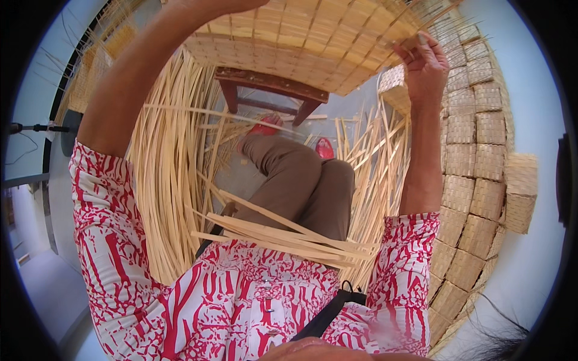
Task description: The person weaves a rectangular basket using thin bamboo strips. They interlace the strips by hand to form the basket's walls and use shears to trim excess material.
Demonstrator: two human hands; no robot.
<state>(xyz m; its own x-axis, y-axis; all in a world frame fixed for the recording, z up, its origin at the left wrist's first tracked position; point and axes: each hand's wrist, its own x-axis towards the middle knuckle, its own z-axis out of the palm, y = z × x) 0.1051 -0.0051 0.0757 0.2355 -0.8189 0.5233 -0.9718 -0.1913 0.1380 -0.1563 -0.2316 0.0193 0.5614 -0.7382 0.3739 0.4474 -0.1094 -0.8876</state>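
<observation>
A large woven basket (301,45) of pale bamboo strips, with boxy sides, rests tilted on a small reddish-brown wooden stool (274,84) in front of me; the top edge of the view cuts it off. My left hand (232,5) reaches over its upper left side, and its fingers run out of view. At the basket's right edge, my right hand (428,66) has its thumb and fingers closed on the weave. Loose strip ends stick out near that hand. Several flat bamboo strips (289,237) lie across my lap.
Long loose strips (171,168) are heaped to my left, and more strips (373,162) lie to my right. Woven boxes (475,144) stand stacked along the right wall. A partly woven piece (90,78) with spiky strip ends is at the far left. Scraps litter the grey floor.
</observation>
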